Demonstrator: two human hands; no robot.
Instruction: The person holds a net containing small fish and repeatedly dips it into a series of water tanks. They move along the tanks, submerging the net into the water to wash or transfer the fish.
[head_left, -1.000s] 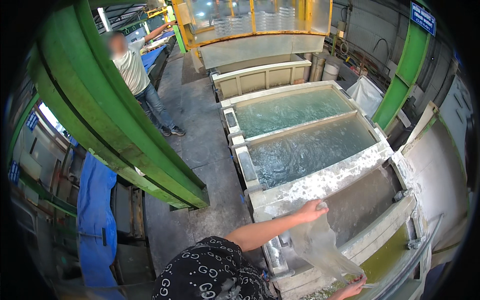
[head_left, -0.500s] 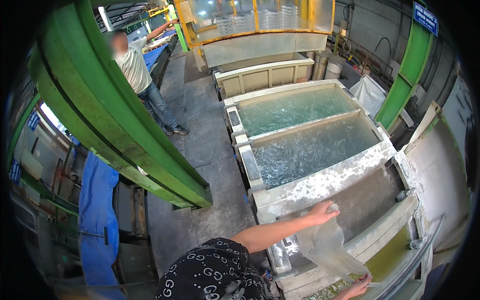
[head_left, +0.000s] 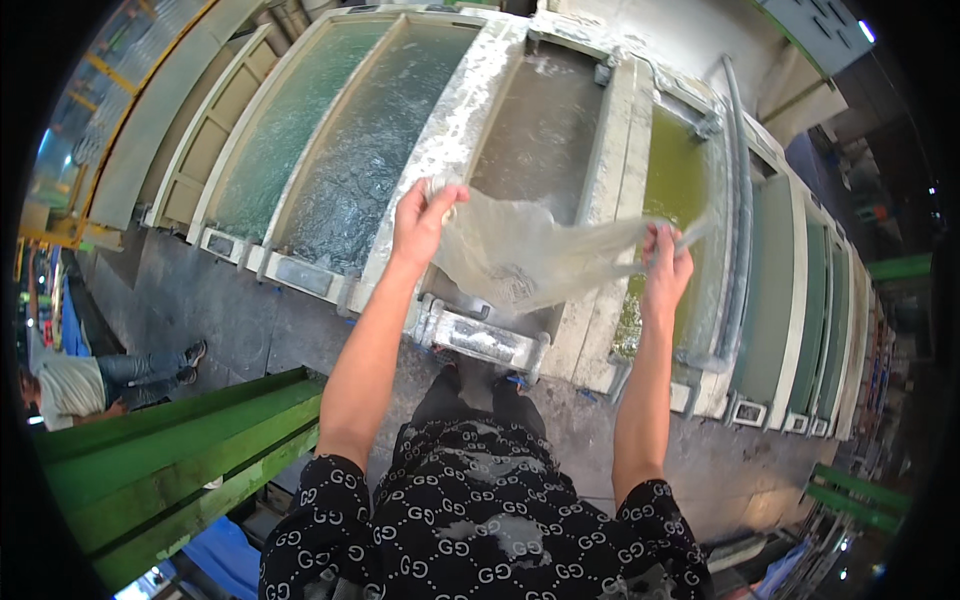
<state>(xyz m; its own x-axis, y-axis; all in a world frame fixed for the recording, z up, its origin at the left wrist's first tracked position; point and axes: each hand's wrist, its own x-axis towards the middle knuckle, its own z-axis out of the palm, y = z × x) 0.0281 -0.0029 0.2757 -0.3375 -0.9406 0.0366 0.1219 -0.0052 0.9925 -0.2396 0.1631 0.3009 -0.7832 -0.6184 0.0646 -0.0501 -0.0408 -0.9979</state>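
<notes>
A thin, translucent whitish plastic sheet (head_left: 545, 250) hangs stretched between my hands; whether it is a bag I cannot tell. My left hand (head_left: 424, 222) is closed on its gathered left end, above the pale rim beside a tank. At the other end, my right hand (head_left: 665, 262) pinches the sheet over the tank of yellow-green liquid (head_left: 672, 165). Between them the sheet sags low over the near end of a tank of murky grey-brown liquid (head_left: 545, 115) and partly hides it. A darker ring-like patch shows on the sagging part.
Two tanks of bluish rippling water (head_left: 365, 120) lie to the left. Grey pipes (head_left: 738, 200) run along the right side, with more tanks beyond. A green steel beam (head_left: 200, 460) stands at lower left; another person (head_left: 85, 385) is past it.
My view has turned to the right and down, so both forearms now show fully. The sheet is still in both hands, now spread more level between them.
</notes>
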